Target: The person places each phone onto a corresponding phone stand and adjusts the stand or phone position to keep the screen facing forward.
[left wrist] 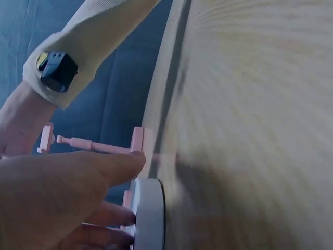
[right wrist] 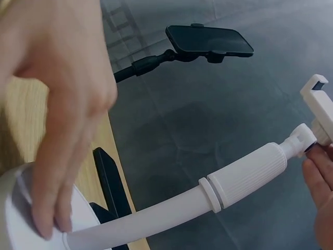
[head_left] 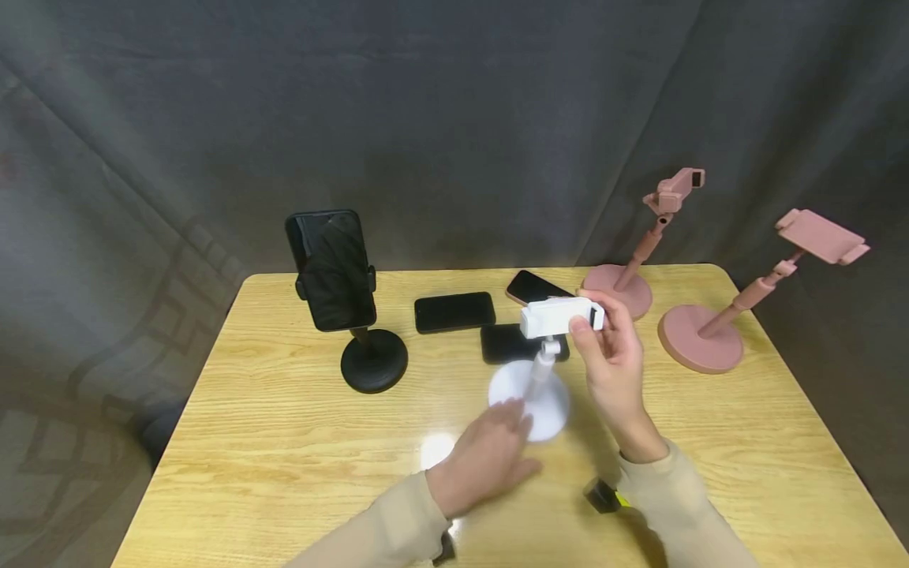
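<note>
A white phone stand (head_left: 545,398) stands on the wooden table, its round base down and its clamp head (head_left: 557,317) raised. My right hand (head_left: 616,367) pinches the right end of that clamp between thumb and fingers. My left hand (head_left: 490,454) is low at the base, slightly blurred. In the right wrist view its straight fingers (right wrist: 63,172) touch the top of the base (right wrist: 86,213) beside the stem. The left wrist view has the thumb spread apart from the other fingers, which meet the base's edge (left wrist: 149,213). No phone sits in the white clamp.
At left, a black stand (head_left: 374,361) holds a black phone (head_left: 332,268). Three phones lie flat behind the white stand, one black phone (head_left: 454,312) among them. Two pink stands, one farther back (head_left: 618,290) and one nearer (head_left: 701,339), occupy the right. A dark curtain (head_left: 426,134) hangs behind the table.
</note>
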`<state>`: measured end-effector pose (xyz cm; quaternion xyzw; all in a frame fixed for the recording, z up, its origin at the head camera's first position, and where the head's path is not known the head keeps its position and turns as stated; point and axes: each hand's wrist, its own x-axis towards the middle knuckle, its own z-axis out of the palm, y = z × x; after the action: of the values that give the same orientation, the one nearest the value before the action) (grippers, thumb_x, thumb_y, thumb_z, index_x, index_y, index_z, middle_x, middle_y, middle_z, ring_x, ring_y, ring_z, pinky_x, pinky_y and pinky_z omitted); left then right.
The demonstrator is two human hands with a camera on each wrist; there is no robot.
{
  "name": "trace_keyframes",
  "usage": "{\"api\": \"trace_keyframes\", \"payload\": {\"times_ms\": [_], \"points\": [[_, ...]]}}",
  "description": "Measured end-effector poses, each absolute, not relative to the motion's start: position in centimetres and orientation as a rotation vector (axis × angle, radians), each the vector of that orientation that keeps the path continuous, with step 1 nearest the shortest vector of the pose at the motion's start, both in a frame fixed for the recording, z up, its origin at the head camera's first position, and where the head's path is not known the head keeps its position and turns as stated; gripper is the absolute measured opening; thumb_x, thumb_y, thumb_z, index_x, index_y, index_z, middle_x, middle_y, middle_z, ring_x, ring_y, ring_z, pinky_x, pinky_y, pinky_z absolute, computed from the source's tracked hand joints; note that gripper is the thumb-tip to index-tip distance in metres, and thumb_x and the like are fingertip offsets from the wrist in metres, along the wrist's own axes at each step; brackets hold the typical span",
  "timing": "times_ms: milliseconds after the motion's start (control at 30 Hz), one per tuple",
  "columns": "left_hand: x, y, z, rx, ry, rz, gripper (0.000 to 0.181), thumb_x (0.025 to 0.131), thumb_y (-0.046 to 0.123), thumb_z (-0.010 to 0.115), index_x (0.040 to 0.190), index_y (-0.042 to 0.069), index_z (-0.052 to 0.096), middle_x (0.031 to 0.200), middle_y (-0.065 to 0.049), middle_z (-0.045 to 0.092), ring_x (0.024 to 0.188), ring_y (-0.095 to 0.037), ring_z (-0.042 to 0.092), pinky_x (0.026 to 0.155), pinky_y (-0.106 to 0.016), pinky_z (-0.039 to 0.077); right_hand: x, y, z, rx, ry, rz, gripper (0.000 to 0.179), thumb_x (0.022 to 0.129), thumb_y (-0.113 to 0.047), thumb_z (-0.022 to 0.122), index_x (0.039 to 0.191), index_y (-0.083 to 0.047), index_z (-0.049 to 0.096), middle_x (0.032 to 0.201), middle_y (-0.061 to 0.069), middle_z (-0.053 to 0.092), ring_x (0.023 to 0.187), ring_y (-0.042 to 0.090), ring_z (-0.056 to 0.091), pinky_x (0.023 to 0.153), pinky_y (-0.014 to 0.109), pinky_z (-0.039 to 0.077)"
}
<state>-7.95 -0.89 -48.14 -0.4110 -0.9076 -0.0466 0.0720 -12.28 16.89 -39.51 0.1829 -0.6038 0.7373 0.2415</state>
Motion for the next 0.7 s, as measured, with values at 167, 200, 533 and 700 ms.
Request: {"api": "trace_keyframes", "payload": {"times_ms": [167,200,533,700], "points": [[-6.7,-1.7,-48.1,-1.255,-2.777,-0.069,0.063,0.097,0.055,0.064,0.136,0.005,0.063,0.144,-0.013,0.061,0.137,-0.024,0.056,0.119,-0.033,0.041,-12.3,16.2,-39.7,0.504,-1.683,2.012,0.034,0.101,0.008,0.055,0.132,-0.007,0.060,0.112,-0.003,0.068,0.093,0.005,0.063,0.080,0.014,0.056],[-6.6,-2.0,-48.1,-1.247,-2.788,-0.069,0.063,0.098,0.054,0.064,0.137,0.005,0.063,0.145,-0.013,0.061,0.137,-0.023,0.055,0.119,-0.033,0.041,-12.3,16.0,-39.8,0.517,-1.684,2.012,0.034,0.101,0.009,0.055,0.131,-0.006,0.060,0.113,-0.002,0.068,0.093,0.006,0.063,0.080,0.014,0.056],[-5.8,-4.3,-48.5,-1.208,-2.797,-0.175,0.058,0.099,0.043,0.067,0.139,0.000,0.061,0.146,-0.018,0.059,0.138,-0.027,0.054,0.119,-0.036,0.042,-12.1,14.2,-39.6,0.573,-1.738,2.020,0.031,0.100,0.009,0.057,0.131,0.003,0.058,0.110,-0.001,0.069,0.094,0.008,0.065,0.080,0.016,0.058],[-5.9,-5.3,-48.8,-1.188,-2.765,-0.313,0.055,0.097,0.040,0.070,0.134,0.000,0.065,0.142,-0.019,0.062,0.135,-0.028,0.058,0.117,-0.038,0.045,-12.2,13.4,-39.7,0.579,-1.760,2.008,0.031,0.100,0.007,0.058,0.131,0.011,0.053,0.110,-0.002,0.070,0.096,0.008,0.065,0.083,0.018,0.058]]}}
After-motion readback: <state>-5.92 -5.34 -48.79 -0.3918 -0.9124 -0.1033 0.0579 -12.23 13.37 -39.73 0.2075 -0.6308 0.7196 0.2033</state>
